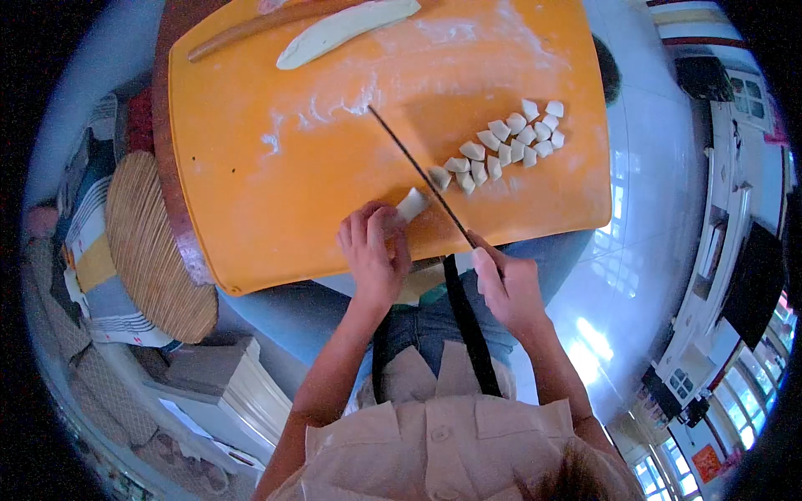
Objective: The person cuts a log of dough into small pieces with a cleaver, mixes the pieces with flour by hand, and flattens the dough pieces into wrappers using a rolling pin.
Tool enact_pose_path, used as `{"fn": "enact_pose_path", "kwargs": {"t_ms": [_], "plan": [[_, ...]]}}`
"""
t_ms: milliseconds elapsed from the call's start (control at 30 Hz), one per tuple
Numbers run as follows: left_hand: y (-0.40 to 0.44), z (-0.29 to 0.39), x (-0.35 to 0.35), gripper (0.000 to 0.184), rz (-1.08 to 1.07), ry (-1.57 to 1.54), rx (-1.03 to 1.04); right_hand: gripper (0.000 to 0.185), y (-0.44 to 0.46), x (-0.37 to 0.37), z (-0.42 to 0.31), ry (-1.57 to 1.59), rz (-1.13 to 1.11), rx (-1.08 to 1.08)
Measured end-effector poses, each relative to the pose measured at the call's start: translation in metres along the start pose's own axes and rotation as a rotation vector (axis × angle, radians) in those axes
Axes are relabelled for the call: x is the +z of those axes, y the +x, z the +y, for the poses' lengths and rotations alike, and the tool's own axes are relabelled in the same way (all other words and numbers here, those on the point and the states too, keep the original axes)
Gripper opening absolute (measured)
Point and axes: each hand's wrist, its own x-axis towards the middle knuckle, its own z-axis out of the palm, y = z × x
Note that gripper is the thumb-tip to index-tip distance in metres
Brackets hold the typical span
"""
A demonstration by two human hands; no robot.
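Observation:
My left hand [373,253] is closed around a short white dough roll [411,204], whose end sticks out toward the blade. My right hand [506,284] grips the handle of a knife [413,164], seen nearly edge-on and slanting up to the left across the orange cutting board [251,192]. Just right of the blade begins a cluster of several small cut dough pieces [494,167], spreading up to the right. One of these pieces lies right against the blade.
A long dough strip [347,33] lies at the board's far side, next to a wooden rolling pin [251,35]. White flour is smeared over the board. To the left is a round woven mat [150,242]; shiny floor [597,309] shows at right.

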Motion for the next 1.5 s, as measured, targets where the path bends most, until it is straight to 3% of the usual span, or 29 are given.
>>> {"fn": "enact_pose_path", "kwargs": {"t_ms": [167,267,367,567,667,867,967,1067,1100,1500], "plan": [[-0.012,0.006,-0.005,0.034,-0.014,-0.113,0.039,0.035,-0.037,0.003,-0.016,-0.098,0.021,-0.122],[-0.016,0.004,-0.005,0.034,-0.043,-0.105,0.038,0.047,-0.038,0.005,-0.015,-0.055,-0.042,-0.083],[-0.013,0.003,-0.003,0.033,0.064,-0.101,0.139,0.047,-0.032,0.011,-0.008,-0.053,0.012,-0.113],[-0.010,0.005,-0.005,0.036,-0.035,-0.172,0.028,0.036,-0.019,0.011,-0.012,-0.106,-0.019,-0.008],[-0.021,-0.007,0.001,0.037,0.000,-0.111,0.026,0.037,-0.011,0.017,-0.007,-0.088,0.013,-0.032],[-0.014,-0.014,-0.013,0.035,0.001,0.065,0.026,0.039,-0.002,0.007,-0.009,-0.035,-0.062,0.119],[-0.013,-0.018,-0.009,0.034,0.049,0.061,-0.029,0.038,-0.014,0.014,-0.008,0.079,-0.012,0.042],[-0.012,-0.018,-0.012,0.033,0.050,0.007,-0.023,0.037,-0.032,0.012,-0.026,-0.023,-0.004,-0.082],[-0.012,-0.017,-0.012,0.033,0.052,0.005,-0.029,0.046,-0.033,0.010,-0.029,-0.105,-0.092,-0.080],[-0.010,-0.015,-0.013,0.034,0.047,-0.017,-0.072,0.043,-0.014,0.023,-0.022,-0.146,-0.042,-0.074]]}}
